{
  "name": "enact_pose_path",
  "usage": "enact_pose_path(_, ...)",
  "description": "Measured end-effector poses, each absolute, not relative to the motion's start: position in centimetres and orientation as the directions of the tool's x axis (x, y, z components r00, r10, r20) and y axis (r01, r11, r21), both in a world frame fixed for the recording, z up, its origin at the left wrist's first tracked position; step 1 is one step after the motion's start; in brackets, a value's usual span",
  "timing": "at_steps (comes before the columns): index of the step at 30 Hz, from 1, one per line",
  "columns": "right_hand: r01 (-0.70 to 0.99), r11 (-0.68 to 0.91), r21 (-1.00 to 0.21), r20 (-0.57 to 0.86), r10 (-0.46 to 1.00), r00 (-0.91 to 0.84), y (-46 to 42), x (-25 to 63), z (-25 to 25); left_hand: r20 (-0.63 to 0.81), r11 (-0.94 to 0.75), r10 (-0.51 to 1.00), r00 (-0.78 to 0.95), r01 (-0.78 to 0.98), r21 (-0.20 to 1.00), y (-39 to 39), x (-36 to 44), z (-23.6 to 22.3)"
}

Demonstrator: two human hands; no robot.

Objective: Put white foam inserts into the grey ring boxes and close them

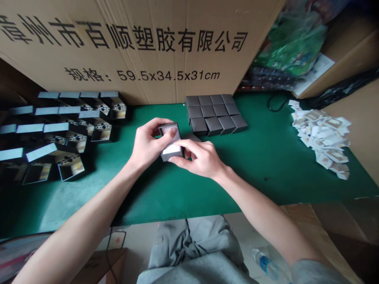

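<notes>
A small dark box is held up over the green table with its open side facing me. Inside it lies a white insert. My left hand is closed around the box's left side, its thumb pressing on the insert. From the right, my right hand grips the lower right edge of the same box between thumb and fingers. Just behind my hands stands a block of closed dark boxes in rows. Part of another dark box shows behind my right fingers.
Rows of open dark boxes with raised lids fill the left of the green table. A heap of white inserts lies at the right. A large printed carton stands along the back. A plastic bottle is below the table.
</notes>
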State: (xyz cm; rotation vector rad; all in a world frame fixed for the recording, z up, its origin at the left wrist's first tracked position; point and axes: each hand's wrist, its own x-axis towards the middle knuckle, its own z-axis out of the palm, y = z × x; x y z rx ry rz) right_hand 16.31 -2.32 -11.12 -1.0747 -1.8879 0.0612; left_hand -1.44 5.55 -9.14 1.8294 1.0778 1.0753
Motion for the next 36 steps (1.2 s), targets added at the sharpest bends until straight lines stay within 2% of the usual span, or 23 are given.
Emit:
enact_pose_path(11, 0.646, 0.628, -0.433, 0.708, 0.68, -0.187, -2.3, 16.3, -11.0, 0.275, -0.353, 0.916, 0.293, 0.26, 0.899, 5.6, -1.5, -9.1)
enact_pose_path(18, 0.656, 0.579, -0.485, 0.66, 0.734, -0.16, -2.3, 16.2, -11.2, 0.266, -0.335, 0.927, 0.264, 0.267, 0.904, 5.5, -1.4, -9.3)
enact_pose_path(23, 0.605, 0.506, -0.614, 0.631, 0.776, -0.008, -2.4, 16.4, -10.8, 0.295, -0.352, 0.924, 0.242, 0.243, 0.904, 5.4, -1.3, -9.0)
enact_pose_path(29, 0.395, 0.41, -0.822, 0.488, 0.864, 0.121, -1.8, 16.7, -10.5, 0.356, -0.43, 0.883, 0.307, 0.224, 0.874, 5.1, -1.4, -8.9)
enact_pose_path(36, 0.323, 0.312, -0.894, 0.365, 0.923, 0.119, -2.0, 16.5, -9.7, 0.376, -0.485, 0.841, 0.388, 0.235, 0.842, 4.6, -1.2, -8.7)
